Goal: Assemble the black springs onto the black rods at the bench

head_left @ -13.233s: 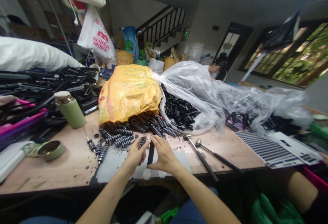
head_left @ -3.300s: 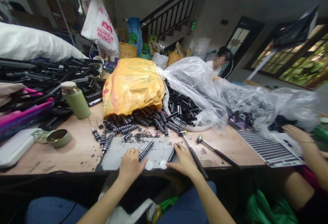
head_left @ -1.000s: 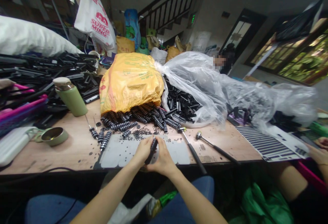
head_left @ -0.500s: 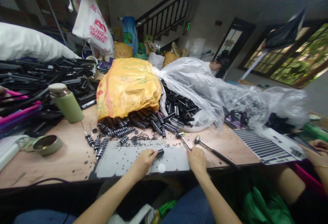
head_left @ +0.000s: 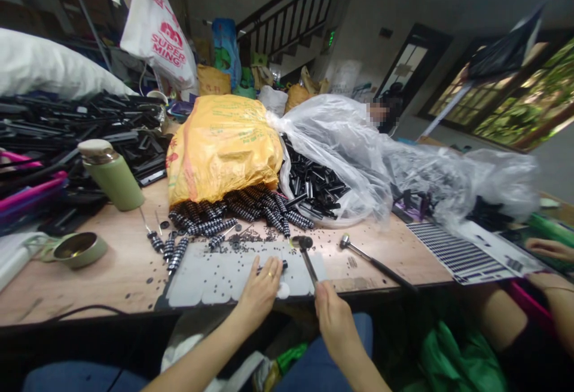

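Note:
On the grey mat [head_left: 204, 278], my left hand [head_left: 262, 287] lies with its fingers stretched out across a short black tube [head_left: 284, 265]. The tube's ends show on either side of the fingers; the rest is hidden under them. My right hand [head_left: 332, 317] is wrapped round the handle of a small hammer [head_left: 308, 263], its head raised above the mat's right part. A second hammer [head_left: 370, 257] rests on the table to the right. Tiny black bits are scattered over the mat, and a white disc [head_left: 283, 290] lies close to my left hand.
Black-and-white ribbed rods [head_left: 251, 210] spill from a yellow sack [head_left: 224, 147]. Beside it, a clear plastic bag [head_left: 354, 201] holds black pieces. A green flask [head_left: 114, 180] and a cup [head_left: 81, 250] stand left. Another person's hand [head_left: 549, 248] is at the right edge.
My left hand has gone from pinching the black tube's end to lying flat over it. My right hand has lifted the hammer and brought it left, nearer the tube.

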Demonstrator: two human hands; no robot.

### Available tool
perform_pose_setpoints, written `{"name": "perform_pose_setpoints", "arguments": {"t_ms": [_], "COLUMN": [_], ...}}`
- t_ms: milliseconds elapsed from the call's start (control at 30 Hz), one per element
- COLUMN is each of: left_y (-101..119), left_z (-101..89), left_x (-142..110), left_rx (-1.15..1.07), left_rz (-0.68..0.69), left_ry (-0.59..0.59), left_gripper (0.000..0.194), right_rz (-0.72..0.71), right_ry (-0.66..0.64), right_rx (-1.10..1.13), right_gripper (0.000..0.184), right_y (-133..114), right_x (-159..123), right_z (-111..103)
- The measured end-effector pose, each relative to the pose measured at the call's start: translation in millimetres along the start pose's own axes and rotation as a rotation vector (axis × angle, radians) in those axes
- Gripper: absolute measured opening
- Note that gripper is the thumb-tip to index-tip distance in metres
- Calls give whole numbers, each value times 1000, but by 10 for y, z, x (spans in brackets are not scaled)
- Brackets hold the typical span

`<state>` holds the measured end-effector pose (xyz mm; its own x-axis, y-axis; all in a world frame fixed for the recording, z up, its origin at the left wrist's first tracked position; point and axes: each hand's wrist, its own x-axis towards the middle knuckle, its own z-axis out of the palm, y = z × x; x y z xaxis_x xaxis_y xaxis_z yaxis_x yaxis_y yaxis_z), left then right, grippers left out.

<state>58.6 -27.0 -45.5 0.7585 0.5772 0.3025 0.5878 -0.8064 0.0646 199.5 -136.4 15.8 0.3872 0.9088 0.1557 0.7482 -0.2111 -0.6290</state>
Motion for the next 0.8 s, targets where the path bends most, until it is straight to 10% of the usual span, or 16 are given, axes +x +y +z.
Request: {"name": "perform_pose_setpoints", "arguments": {"t_ms": [200,400,667,800], "left_y": [186,166,102,133], "left_z": [135,267,-109,-261], "left_x": [-24,-104,209,-199], "left_rx": [-39,-40,-110,-209], "left_rz": [-7,4,-181,-89], "left_ry": [-19,35,-15,-8], "left_gripper": [72,61,42,39], "right_rz": [-87,-101,66,-18], "right_ry": [-56,-280,-136,-159], "right_rx": [204,-336,-354,-264], "right_gripper": [37,33,28,25], "right_y": [-450,-241,-27,114], "right_x": [-64,-188,729,633], "right_z": [-44,388,-45,-59]}}
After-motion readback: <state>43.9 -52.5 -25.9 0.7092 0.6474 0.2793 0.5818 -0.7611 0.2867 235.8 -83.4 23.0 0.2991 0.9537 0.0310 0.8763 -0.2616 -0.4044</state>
